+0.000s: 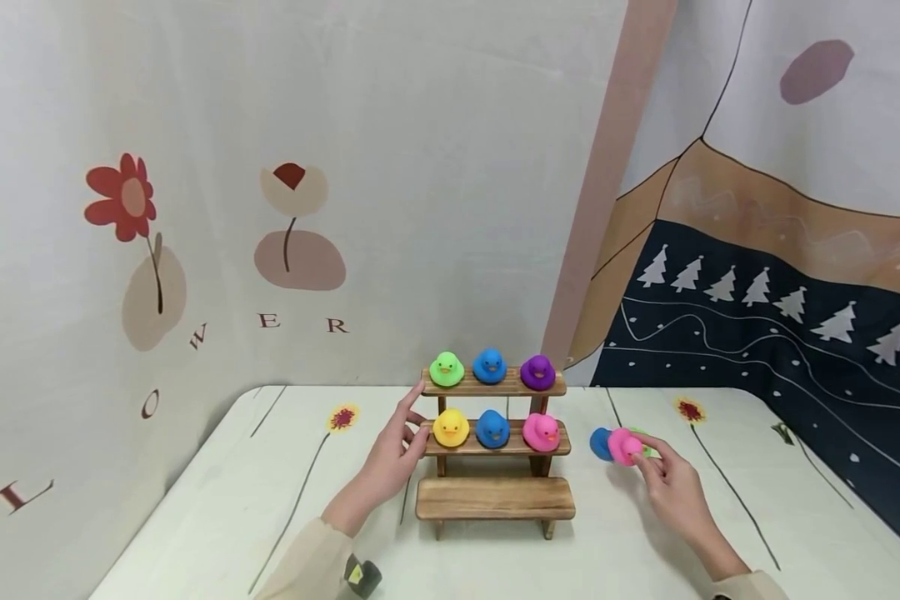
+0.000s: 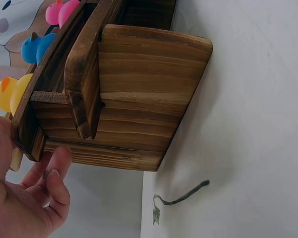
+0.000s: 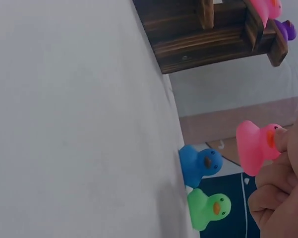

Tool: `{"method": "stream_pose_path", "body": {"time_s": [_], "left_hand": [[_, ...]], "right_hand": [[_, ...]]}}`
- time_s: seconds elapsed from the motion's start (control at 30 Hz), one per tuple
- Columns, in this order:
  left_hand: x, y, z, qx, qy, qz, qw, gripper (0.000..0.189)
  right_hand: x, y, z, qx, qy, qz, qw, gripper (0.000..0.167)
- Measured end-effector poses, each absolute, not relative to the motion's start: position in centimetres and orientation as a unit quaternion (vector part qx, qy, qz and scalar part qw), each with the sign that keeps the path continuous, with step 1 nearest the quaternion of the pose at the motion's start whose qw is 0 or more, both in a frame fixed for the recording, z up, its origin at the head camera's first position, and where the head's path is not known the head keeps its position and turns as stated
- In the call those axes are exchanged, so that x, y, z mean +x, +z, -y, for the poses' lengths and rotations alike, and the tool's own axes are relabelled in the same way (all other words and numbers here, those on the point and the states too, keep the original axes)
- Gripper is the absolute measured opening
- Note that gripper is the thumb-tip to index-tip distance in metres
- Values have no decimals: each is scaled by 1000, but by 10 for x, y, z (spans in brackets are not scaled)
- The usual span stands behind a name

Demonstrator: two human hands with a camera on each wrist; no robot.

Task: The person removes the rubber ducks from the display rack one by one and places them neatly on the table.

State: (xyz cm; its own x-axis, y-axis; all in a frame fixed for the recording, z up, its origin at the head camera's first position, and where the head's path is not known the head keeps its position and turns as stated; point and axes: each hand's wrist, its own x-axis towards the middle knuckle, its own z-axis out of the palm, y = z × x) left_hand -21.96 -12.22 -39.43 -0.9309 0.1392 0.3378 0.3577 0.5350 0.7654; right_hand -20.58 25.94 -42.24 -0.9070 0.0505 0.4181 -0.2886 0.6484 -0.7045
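A three-tier wooden stand (image 1: 495, 498) stands on the white cloth. My left hand (image 1: 392, 454) holds its left end, index finger up at the top tier and thumb at the middle tier; in the left wrist view, curled fingers (image 2: 59, 191) sit beside the tier's end. The top tier bears a green duck (image 1: 446, 370), a blue duck (image 1: 489, 367) and a purple duck (image 1: 537, 373). Yellow (image 1: 451, 427), blue (image 1: 492, 429) and pink (image 1: 542, 432) ducks line the middle tier. Right of the stand, my right hand (image 1: 671, 483) pinches another pink duck (image 3: 253, 144), raised off the cloth.
Near the right hand, a blue duck (image 3: 193, 166) and a green duck (image 3: 208, 208) stand on the cloth side by side, partly hidden in the head view. Behind the table hangs a printed curtain (image 1: 450, 167). A dark device (image 1: 363, 577) is at the left wrist.
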Motion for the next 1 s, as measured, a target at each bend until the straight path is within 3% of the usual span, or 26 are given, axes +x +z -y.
{"method": "stream_pose_path", "body": {"time_s": [0.43, 1.0], "left_hand": [[-218, -396, 124, -139, -457, 870, 125, 67], [-220, -396, 123, -145, -453, 870, 128, 67]], "right_hand": [[-215, -429, -277, 29, 398, 891, 217, 31], [-223, -431, -307, -42, 402, 897, 178, 38]]}}
